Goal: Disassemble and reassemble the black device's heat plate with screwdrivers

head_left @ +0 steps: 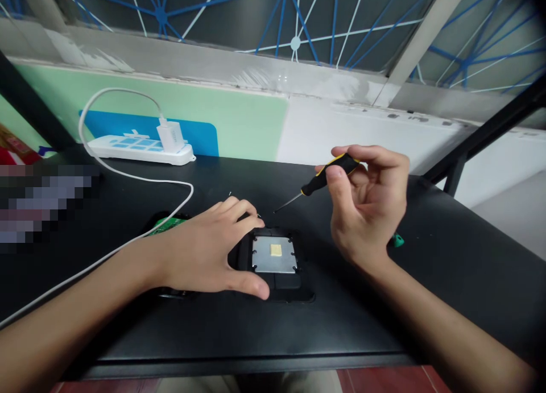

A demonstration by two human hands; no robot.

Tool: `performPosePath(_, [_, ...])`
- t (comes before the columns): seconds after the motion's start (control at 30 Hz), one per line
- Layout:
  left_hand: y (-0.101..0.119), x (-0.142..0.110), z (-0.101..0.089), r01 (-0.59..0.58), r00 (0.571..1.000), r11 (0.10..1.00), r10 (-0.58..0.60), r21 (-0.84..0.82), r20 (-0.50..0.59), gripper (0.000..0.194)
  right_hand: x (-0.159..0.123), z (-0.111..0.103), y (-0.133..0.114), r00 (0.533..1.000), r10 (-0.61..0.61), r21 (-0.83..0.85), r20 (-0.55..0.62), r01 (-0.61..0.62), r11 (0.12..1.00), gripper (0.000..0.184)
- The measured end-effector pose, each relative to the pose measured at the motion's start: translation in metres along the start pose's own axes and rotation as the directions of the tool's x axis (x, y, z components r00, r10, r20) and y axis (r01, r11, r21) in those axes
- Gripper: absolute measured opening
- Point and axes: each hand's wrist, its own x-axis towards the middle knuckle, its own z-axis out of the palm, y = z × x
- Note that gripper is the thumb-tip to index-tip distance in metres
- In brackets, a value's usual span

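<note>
My right hand (371, 202) grips a screwdriver (324, 180) with a black and yellow handle. Its thin metal shaft points down to the left, with the tip above the table. My left hand (205, 242) is spread over the left part of a black plastic housing (288, 295), thumb and fingers apart; whether it presses on the housing I cannot tell. Set in the housing is a silver metal plate (264, 262) with a small cream-coloured pad (276, 250) at its middle. Partly hidden behind my left hand lies a green circuit board (166, 225) in a dark frame.
The black table (341, 330) carries a white power strip (140, 148) at the back left, with a charger (170, 136) plugged in. A white cable (187, 195) runs from it across the table, by my left forearm. A small green piece (397, 240) lies beyond my right wrist.
</note>
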Motion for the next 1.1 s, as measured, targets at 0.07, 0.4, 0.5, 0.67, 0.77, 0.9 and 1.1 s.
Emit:
performPosePath(0.07, [-0.001, -0.001, 0.003, 0.012, 0.999, 1.0, -0.012, -0.002, -0.037, 0.086, -0.003, 0.001, -0.001, 1.0, 0.001, 0.014, 0.019, -0.001, 1.0, 0.031])
performPosePath(0.4, [-0.01, 0.002, 0.012, -0.041, 0.999, 0.999, 0.041, -0.012, 0.004, 0.093, -0.004, 0.004, -0.008, 0.999, -0.019, 0.062, 0.039, 0.016, 0.998, 0.032])
performPosePath(0.5, [-0.011, 0.0, 0.011, -0.05, 0.999, 0.999, 0.05, -0.019, 0.002, 0.089, -0.004, 0.004, -0.011, 0.999, -0.027, 0.068, 0.04, 0.025, 0.997, 0.032])
performPosePath(0.67, [-0.012, 0.001, 0.011, -0.033, 0.999, 0.999, 0.034, -0.018, 0.022, 0.093, -0.002, 0.002, -0.015, 0.997, -0.064, 0.032, 0.04, 0.062, 0.998, 0.032])
performPosePath(0.77, [-0.014, 0.001, 0.013, -0.034, 0.999, 0.999, 0.034, -0.02, 0.021, 0.091, -0.001, 0.001, -0.018, 0.994, -0.107, 0.005, 0.031, 0.107, 0.994, 0.033])
performPosePath(0.9, [-0.016, 0.0, 0.015, -0.066, 0.998, 0.998, 0.066, -0.015, -0.02, 0.085, 0.001, 0.0, -0.019, 0.991, -0.131, 0.004, 0.027, 0.131, 0.991, 0.034])
performPosePath(1.1, [-0.008, 0.002, 0.005, -0.064, 0.997, 0.997, 0.065, 0.041, -0.038, 0.077, 0.002, 0.002, -0.017, 0.983, -0.184, 0.031, -0.005, 0.184, 0.982, 0.037])
